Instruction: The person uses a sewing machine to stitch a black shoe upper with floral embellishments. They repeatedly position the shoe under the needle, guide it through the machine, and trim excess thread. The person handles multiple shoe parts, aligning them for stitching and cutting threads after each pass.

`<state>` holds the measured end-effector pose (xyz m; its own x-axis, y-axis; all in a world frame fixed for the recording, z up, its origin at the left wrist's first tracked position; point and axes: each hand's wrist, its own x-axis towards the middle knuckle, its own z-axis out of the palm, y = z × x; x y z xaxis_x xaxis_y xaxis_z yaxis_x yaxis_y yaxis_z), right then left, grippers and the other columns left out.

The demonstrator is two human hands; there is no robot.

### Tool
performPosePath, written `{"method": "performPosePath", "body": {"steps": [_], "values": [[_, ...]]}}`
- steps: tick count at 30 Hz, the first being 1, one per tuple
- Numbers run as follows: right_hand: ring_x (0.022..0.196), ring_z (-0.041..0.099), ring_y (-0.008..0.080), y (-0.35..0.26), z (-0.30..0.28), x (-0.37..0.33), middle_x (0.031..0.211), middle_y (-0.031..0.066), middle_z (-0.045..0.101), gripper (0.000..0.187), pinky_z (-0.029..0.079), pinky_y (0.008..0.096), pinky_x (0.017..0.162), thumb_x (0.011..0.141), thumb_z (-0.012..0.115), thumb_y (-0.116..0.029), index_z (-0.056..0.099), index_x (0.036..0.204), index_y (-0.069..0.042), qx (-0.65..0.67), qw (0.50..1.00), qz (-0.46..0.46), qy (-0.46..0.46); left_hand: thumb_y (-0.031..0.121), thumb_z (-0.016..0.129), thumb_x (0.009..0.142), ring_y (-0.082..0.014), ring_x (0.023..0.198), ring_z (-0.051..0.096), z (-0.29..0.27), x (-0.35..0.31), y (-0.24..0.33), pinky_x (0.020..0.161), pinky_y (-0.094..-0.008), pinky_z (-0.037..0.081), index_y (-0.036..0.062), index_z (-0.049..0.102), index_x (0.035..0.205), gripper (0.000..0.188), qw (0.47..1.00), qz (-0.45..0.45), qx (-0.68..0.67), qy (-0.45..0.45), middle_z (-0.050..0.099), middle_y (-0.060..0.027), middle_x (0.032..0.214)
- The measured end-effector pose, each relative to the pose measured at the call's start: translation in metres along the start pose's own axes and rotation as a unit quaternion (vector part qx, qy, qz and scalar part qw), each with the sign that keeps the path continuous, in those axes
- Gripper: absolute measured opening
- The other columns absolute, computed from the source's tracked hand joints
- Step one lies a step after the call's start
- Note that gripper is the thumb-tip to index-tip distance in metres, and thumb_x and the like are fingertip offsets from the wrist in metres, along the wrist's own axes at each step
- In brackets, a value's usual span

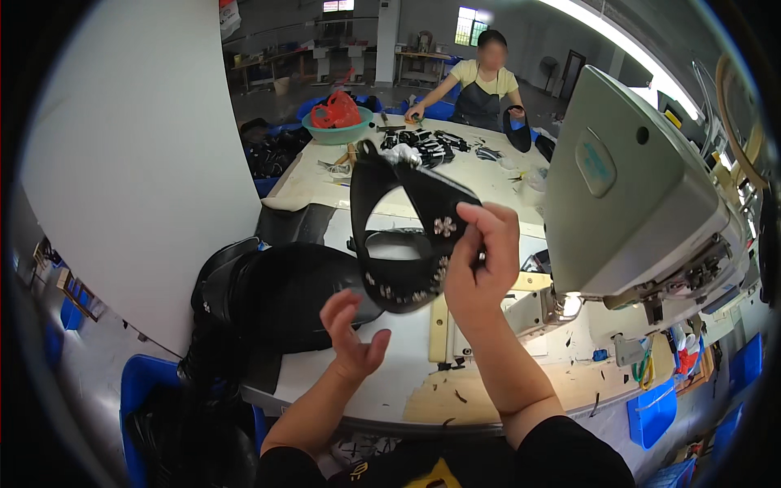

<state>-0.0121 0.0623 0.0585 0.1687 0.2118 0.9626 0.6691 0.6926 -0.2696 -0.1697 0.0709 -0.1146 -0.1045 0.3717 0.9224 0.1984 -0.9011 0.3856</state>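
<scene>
My right hand [482, 264] pinches the edge of a black shoe upper [423, 191] between thumb and fingers. The upper is raised above the table, with a large opening in its middle and clear flower-shaped stones along its band. Below it, my left hand [353, 335] has its fingers apart and holds nothing. That hand is near a stack of black pieces [297, 297], which look like more uppers, at the left of the table. Another black loop-shaped piece partly shows through the opening of the held upper.
A large sewing machine [634, 187] stands at the right. Blue bins [150, 386] flank the table. Opposite, a co-worker [484, 85] sits at a table holding black parts, scissors and a green basin [338, 132] with a red bag. A white panel [130, 163] rises at the left.
</scene>
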Motion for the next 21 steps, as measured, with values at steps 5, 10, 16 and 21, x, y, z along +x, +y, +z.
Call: {"method": "performPosePath", "body": {"steps": [5,10,16,21], "values": [[0.074,0.055,0.0207,-0.039,-0.109,-0.031,0.096,0.0151,0.056,0.032,0.044,0.0264,0.062,0.080,0.049,0.016,0.065,0.103,0.000,0.054,0.985,0.023,-0.162,0.043,0.078,0.079,-0.0337,0.134,0.038,0.012,0.029,0.054,0.105,-0.0469,0.031,0.0052,0.017,0.152,0.102,0.983,-0.102,-0.148,-0.048,0.031,-0.0209,0.150],[0.086,0.051,0.0143,-0.035,-0.168,-0.037,0.100,0.0102,0.055,0.034,0.040,0.0221,0.077,0.083,0.044,0.019,0.063,0.103,0.001,0.143,0.970,0.155,-0.122,0.013,0.079,0.082,-0.0164,0.113,0.058,0.049,0.039,0.112,0.098,-0.0298,0.046,0.0068,0.036,0.145,0.077,0.765,-0.423,-0.448,-0.187,0.058,-0.0099,0.128],[0.088,0.051,0.0202,-0.016,-0.215,-0.050,0.104,0.0118,0.055,0.026,0.041,0.0273,0.076,0.080,0.061,0.010,0.066,0.102,-0.004,-0.032,0.980,0.143,-0.136,0.008,0.072,0.088,-0.0104,0.087,0.064,0.085,0.044,0.139,0.079,-0.0255,0.052,0.0019,0.065,0.110,0.024,0.719,-0.491,-0.468,-0.151,0.070,-0.0040,0.098],[0.090,0.050,0.0275,-0.021,-0.230,-0.047,0.113,0.0109,0.056,0.053,0.046,0.0349,0.071,0.064,0.086,-0.026,0.064,0.109,-0.009,-0.173,0.969,0.039,-0.173,0.008,0.076,0.084,-0.0084,0.073,0.057,0.092,0.061,0.153,0.062,-0.0237,0.042,0.0038,0.067,0.095,0.015,0.864,-0.305,-0.292,-0.276,0.066,-0.0017,0.084]]}}
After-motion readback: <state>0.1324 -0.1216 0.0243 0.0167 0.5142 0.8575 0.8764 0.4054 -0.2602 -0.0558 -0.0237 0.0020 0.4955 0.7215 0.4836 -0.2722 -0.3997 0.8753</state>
